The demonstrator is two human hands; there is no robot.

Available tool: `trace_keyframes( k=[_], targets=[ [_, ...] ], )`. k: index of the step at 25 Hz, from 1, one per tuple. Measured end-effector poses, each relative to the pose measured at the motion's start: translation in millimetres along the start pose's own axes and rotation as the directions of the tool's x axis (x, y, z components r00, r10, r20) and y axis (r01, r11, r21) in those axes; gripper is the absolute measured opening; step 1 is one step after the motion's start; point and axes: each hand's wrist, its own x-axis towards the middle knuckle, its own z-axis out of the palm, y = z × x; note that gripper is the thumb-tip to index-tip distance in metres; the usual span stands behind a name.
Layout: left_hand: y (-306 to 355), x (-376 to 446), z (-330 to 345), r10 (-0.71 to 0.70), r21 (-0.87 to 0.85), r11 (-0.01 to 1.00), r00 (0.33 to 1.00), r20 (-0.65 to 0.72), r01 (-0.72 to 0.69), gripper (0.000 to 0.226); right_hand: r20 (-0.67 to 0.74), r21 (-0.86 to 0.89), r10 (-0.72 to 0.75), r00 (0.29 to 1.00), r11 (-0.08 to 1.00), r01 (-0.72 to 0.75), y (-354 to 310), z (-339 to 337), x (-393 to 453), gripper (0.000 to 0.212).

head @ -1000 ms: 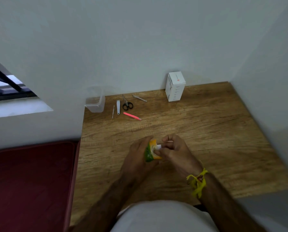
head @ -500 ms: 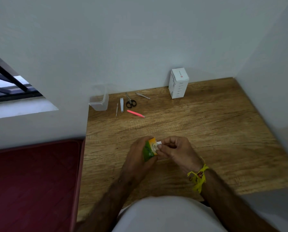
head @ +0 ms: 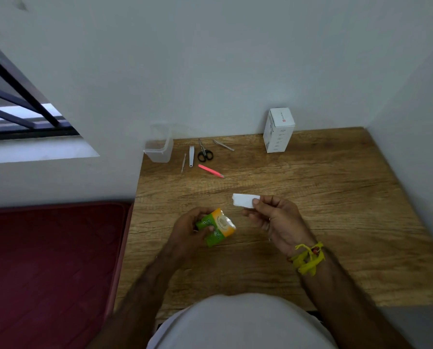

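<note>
Far to the left of the hands, a barred window cuts into the pale wall. A dark red mattress lies left of the left hand, right against the edge of the wooden counter.

Beyond the left hand, at the counter's far corner, stands a clear plastic container. A row of small tools runs rightward from it: a thin metal pick, a nail clipper, black-handled scissors, a pink stick a little nearer the hands, and metal tweezers. A white box stands upright against the wall, well beyond the right hand.

The left hand grips a green and orange packet, fingers curled round it just above the counter. The right hand, with a yellow thread band at its wrist, pinches a white slip between thumb and fingertips, up and to the right of the packet.

Half a second ago both hands met at the packet and the right fingers worked at its top. Now the right hand has drawn away, and the slip is out of the packet.
</note>
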Motion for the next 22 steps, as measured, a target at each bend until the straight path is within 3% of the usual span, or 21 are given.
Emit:
trace_keyframes(
  k=[5,7,9,12,14,17,20,22],
  targets=[
    [-17,-2,-10,-0.099,0.354,0.929,0.994,-0.053,0.111,0.043,0.009,0.026,-0.021,1.000,0.999,0.021,2,1,-3,0.017],
    [-14,-5,-9,-0.015,0.442,0.892,0.983,-0.180,0.094,0.044,0.022,0.012,-0.027,0.999,1.000,0.027,4,2,-5,0.020],
    [10,-9,-3,0.109,0.301,0.953,0.955,-0.275,-0.022,0.031,0.038,-0.032,-0.047,0.998,0.998,0.049,6,3,-6,0.019],
    [53,-9,14,0.043,-0.069,0.996,0.989,-0.139,-0.053,0.019,0.076,-0.115,-0.073,0.994,0.990,0.081,5,7,-8,0.014],
    [60,-6,21,0.017,-0.128,0.991,0.996,-0.084,-0.028,0.016,0.108,-0.157,-0.085,0.990,0.982,0.101,4,9,-9,0.012],
    [52,-3,23,-0.068,-0.222,0.974,0.992,-0.110,0.043,0.014,0.113,-0.182,-0.100,0.989,0.976,0.119,3,10,-9,0.016],
    [49,-3,27,-0.195,-0.422,0.899,0.969,-0.150,0.116,0.011,0.124,-0.135,-0.024,0.992,0.990,0.041,6,12,-7,0.023],
    [49,-3,31,-0.223,-0.461,0.878,0.962,-0.156,0.129,0.012,0.149,-0.106,0.055,0.987,0.994,-0.040,13,18,-5,0.020]
  ],
)
